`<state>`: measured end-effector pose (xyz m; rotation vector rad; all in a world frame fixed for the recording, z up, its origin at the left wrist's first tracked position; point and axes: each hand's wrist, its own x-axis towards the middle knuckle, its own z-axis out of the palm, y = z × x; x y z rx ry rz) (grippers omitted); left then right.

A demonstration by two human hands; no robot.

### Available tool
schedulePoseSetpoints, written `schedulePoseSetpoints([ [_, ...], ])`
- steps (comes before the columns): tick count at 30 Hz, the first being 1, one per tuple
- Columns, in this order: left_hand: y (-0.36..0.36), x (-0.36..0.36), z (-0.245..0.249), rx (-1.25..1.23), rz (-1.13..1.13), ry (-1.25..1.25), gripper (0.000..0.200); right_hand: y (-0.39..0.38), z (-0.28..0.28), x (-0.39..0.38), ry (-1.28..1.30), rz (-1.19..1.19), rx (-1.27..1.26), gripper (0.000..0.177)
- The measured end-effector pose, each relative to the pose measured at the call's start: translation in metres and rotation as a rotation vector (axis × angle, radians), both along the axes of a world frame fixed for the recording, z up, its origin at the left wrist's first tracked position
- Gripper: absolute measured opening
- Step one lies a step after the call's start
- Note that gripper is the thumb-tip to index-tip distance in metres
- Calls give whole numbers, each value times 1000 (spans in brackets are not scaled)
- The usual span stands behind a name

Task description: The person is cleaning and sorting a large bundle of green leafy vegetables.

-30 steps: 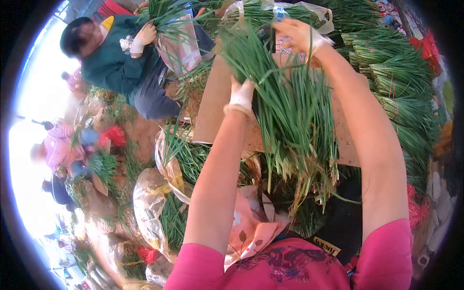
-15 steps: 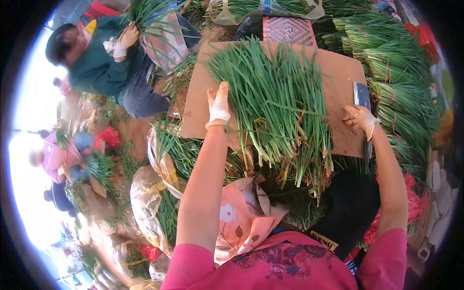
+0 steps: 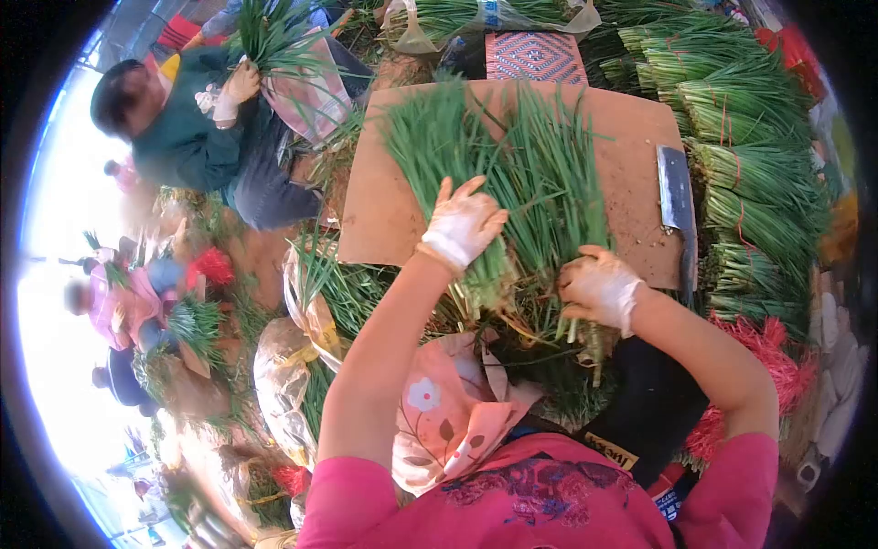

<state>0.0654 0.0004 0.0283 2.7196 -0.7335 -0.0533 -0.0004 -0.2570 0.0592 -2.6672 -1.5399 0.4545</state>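
Long green leafy stalks (image 3: pixel 540 174) lie spread over a brown board (image 3: pixel 384 215), with their pale root ends toward me. My left hand (image 3: pixel 464 222), in a whitish glove, rests on the left part of the stalks with its fingers spread. My right hand (image 3: pixel 599 288), also gloved, is at the lower right of the pile, its fingers curled round the pale stalk ends. A wide metal blade (image 3: pixel 675 188) lies on the board's right edge, apart from both hands.
Tied green bundles (image 3: pixel 750 174) are stacked along the right. Red strands (image 3: pixel 759 366) lie below them. At the upper left a person (image 3: pixel 183 137) in dark green holds stalks. A plastic bag (image 3: pixel 283 375) with greens stands left of my forearm. Other people sit farther left.
My left hand has moved right and onto the stalks. My right hand has left the area by the blade and come down-left to the stalk ends. The pile has partly parted.
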Motion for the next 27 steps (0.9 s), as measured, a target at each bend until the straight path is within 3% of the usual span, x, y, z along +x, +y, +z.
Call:
schedulePoseSetpoints([
  [4,30,-14,-11,-178,87,-50,27,-21,-5,7,-69,-111,227,25],
  [5,30,-13,-12,-146,80,-47,27,-24,-7,9,-119,-133,304,24],
  [6,30,-15,-10,-115,78,-41,28,-27,-21,19,85,-269,404,18],
  [7,31,-17,-8,-83,77,-35,28,-24,3,34,-56,-282,352,22],
  [8,33,-17,-4,11,65,-30,23,-29,17,45,5,-435,404,24],
  [10,34,-18,12,-112,124,-173,25,-49,18,69,63,-693,462,29],
  [11,35,-16,17,-176,152,-247,29,-67,9,83,57,-799,468,33],
  [12,50,-12,16,-237,210,-334,42,-88,0,98,233,-940,444,39],
  [14,90,6,-4,-682,457,-244,59,-119,-18,122,528,-1217,424,50],
  [15,122,17,-37,-846,632,-201,65,-127,-25,131,644,-1355,429,54],
  [16,134,22,-38,-1075,769,3,69,-137,-34,142,762,-1494,433,59],
  [17,163,31,-55,-924,976,152,77,-149,-56,156,905,-1525,476,63],
  [19,144,30,-30,-1114,1101,455,91,-165,-102,183,1201,-1574,560,70],
  [20,147,47,-63,-1181,980,496,96,-106,-32,149,902,-1447,447,76],
  [22,96,50,-58,-1105,844,486,105,-48,-38,146,1118,-1308,691,81],
  [23,29,35,-20,-966,826,436,107,-7,-15,135,623,-1260,402,78],
  [24,-5,35,-28,-654,779,246,106,21,-41,137,585,-1152,380,73],
  [25,-21,34,-34,-342,716,63,105,49,-23,122,631,-1066,487,62],
  [27,-28,32,1,-517,718,422,95,72,4,121,522,-934,210,48],
])
